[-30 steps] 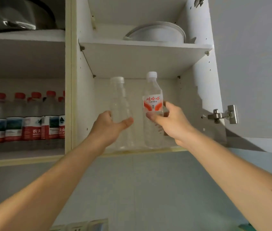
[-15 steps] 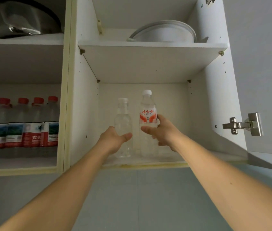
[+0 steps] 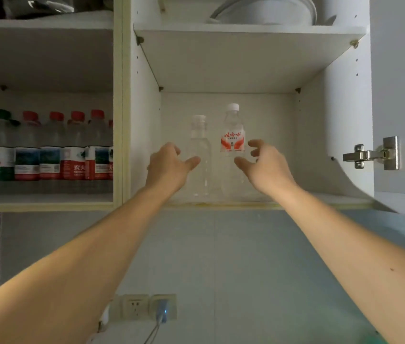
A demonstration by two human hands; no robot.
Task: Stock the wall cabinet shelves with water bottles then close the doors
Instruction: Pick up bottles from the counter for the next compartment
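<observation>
Lower shelf [image 3: 320, 198] of right cabinet bay: two bottles upright side by side, near mid-depth. Unlabelled clear bottle [image 3: 199, 155] on left, red-labelled bottle [image 3: 232, 145] on right, a narrow gap between them. Left hand [image 3: 169, 167] released, fingers spread, thumb just in front of clear bottle; contact unclear. Right hand [image 3: 262, 165] released, fingers loosely curled, holding nothing, just beside labelled bottle. Free shelf room to right of the pair up to the side wall. Door [image 3: 402, 95] swung open at right, hinge [image 3: 370, 153] exposed. Left bay: row of red-capped bottles [image 3: 55, 147] filling shelf to the divider [image 3: 118, 108]. Plates [image 3: 266, 11] on upper shelf
</observation>
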